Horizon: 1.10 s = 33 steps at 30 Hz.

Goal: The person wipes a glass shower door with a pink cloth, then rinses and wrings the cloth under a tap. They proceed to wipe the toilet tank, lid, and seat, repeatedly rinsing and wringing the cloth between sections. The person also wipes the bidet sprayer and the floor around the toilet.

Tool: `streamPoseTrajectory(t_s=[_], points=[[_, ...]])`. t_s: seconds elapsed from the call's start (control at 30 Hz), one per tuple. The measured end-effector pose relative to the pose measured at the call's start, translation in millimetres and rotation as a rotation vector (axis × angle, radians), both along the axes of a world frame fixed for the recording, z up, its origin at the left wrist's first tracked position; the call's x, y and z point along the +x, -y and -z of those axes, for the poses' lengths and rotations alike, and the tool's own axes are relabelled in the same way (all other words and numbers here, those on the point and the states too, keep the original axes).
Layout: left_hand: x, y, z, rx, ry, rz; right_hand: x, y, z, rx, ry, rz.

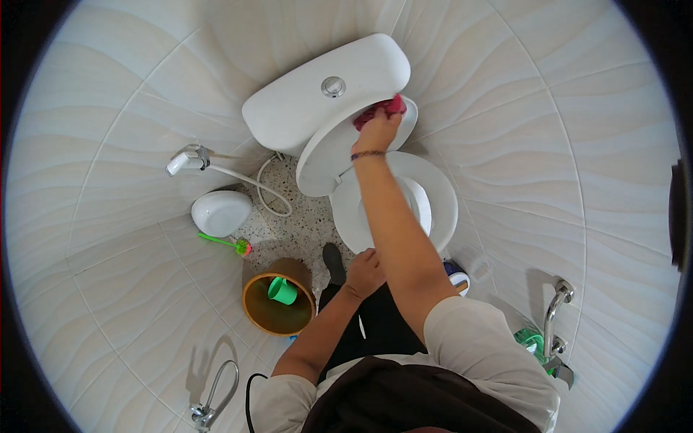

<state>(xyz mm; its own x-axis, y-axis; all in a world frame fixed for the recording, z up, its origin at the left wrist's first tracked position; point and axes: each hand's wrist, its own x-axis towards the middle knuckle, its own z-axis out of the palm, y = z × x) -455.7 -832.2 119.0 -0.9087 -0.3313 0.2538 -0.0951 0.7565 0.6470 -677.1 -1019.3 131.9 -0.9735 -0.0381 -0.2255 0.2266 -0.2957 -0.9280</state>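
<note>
My right hand (378, 133) is closed on a crumpled pinkish-red cloth (390, 107), pressed to the inner face of the raised toilet lid (325, 160) near its top. The right forearm stretches over the white toilet seat (349, 216), hiding part of the bowl. Down at the front of the toilet, close to my knee, is my left hand (366, 273). Its fingers are mostly out of sight beside the right forearm, so what they hold cannot be made out. Behind the lid stands the white cistern (289, 97) with a round flush button (333, 86).
On the left wall hang a spray nozzle (185, 162) with its white hose and a small white basin (221, 212). Below are a green-handled brush (220, 239) and a brown bucket (249, 307) containing a green mug (281, 291). A tub (458, 280) stands right; taps project from the walls.
</note>
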Motion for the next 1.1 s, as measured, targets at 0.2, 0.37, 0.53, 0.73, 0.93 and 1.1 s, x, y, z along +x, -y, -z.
streamPoseTrajectory(t_s=[0.2,0.37,0.53,0.73,0.93,1.1], points=[[31,-64,107,0.606,0.098,0.059,127,-19,-20,0.324,-0.526,-0.439],[4,-31,36,0.200,0.017,0.060,91,-24,19,0.141,-0.615,-0.300],[-1,-30,29,0.159,-0.050,0.065,-44,-35,79,0.090,-0.564,-0.092],[4,-51,55,0.239,0.068,0.058,-51,-44,170,0.226,-0.522,0.120],[7,-65,74,0.382,0.131,0.072,-38,-50,192,0.133,0.186,-0.039],[0,-43,54,0.534,0.008,-0.002,83,-37,71,0.338,-0.443,-0.341]])
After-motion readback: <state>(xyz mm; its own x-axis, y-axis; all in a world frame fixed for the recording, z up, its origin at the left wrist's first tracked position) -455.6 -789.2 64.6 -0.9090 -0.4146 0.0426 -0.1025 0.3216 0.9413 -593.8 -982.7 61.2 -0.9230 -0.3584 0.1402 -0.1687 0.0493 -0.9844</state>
